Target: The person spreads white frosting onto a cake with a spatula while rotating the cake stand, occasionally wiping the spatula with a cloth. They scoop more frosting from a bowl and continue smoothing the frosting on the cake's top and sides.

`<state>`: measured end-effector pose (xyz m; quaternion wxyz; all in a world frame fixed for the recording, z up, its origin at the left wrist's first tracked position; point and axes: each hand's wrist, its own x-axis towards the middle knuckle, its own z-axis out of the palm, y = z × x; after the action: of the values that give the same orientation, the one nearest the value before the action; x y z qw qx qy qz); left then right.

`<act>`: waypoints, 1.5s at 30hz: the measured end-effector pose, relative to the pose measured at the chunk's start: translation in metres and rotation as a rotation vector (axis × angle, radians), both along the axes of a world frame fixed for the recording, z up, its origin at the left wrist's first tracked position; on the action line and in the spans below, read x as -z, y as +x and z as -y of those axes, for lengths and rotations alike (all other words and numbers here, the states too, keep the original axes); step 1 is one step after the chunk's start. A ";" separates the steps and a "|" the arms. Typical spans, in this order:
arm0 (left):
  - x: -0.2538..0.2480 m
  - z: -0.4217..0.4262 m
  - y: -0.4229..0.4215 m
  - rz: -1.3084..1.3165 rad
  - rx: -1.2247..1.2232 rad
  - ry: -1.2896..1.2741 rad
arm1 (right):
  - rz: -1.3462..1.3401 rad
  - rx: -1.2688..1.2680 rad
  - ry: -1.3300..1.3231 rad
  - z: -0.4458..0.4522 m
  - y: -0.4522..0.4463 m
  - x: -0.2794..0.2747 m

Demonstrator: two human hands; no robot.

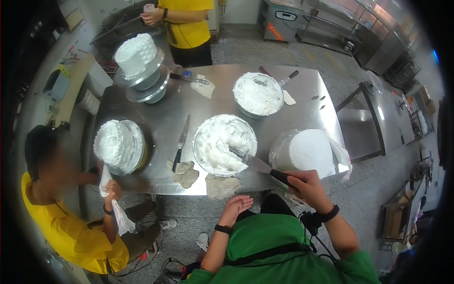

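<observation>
My right hand (306, 188) grips the black handle of an icing spatula (257, 163). The far end of its blade is in the white cream (215, 142) that fills a large bowl (195, 154). Just beyond the table's front edge, my left hand (237, 207) is held with fingers stretched out and nothing in it. A crumpled beige cloth (222, 186) lies between that hand and the bowl. To the right of the spatula stands a smooth white-coated cake (311, 152), close to my right hand.
On the steel table (161, 135) are a second cream bowl (257, 93), a long knife-like spatula (183, 137) and another cloth (183, 175). At left, a person in yellow (71, 232) holds a piping bag (105, 181) at a cake (118, 146). A raised cake (135, 56) stands near another person (189, 26).
</observation>
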<state>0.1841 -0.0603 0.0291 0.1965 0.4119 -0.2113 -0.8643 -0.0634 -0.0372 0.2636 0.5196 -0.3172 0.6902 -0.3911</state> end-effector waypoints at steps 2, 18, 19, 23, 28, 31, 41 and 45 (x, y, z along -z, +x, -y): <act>-0.001 0.002 -0.009 -0.032 0.024 0.001 | -0.019 0.049 0.015 -0.019 -0.009 -0.021; 0.036 -0.028 -0.148 -0.157 0.004 -0.105 | -1.231 -0.558 -0.134 -0.087 -0.078 -0.178; 0.038 -0.029 -0.155 -0.174 0.000 -0.134 | -1.236 -0.584 -0.133 -0.083 -0.079 -0.182; 0.042 -0.025 -0.163 -0.151 -0.084 -0.107 | -1.295 -0.883 -0.031 -0.061 -0.084 -0.197; 0.025 -0.022 -0.167 -0.243 -0.418 -0.069 | -1.640 -1.489 -0.209 -0.028 -0.073 -0.181; 0.022 -0.024 -0.169 -0.269 -0.551 -0.076 | -1.737 -1.652 -0.282 -0.007 -0.061 -0.174; 0.021 -0.034 -0.170 -0.193 -0.498 -0.175 | -1.832 -1.832 -0.395 0.039 -0.042 -0.146; 0.032 -0.034 -0.178 -0.216 -0.516 -0.170 | -1.818 -1.893 -0.420 0.055 -0.033 -0.142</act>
<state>0.0065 -0.0259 -0.0033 0.4647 0.3397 -0.1490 -0.8040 -0.0969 -0.0917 0.4058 -0.1120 -0.8927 0.2309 0.3704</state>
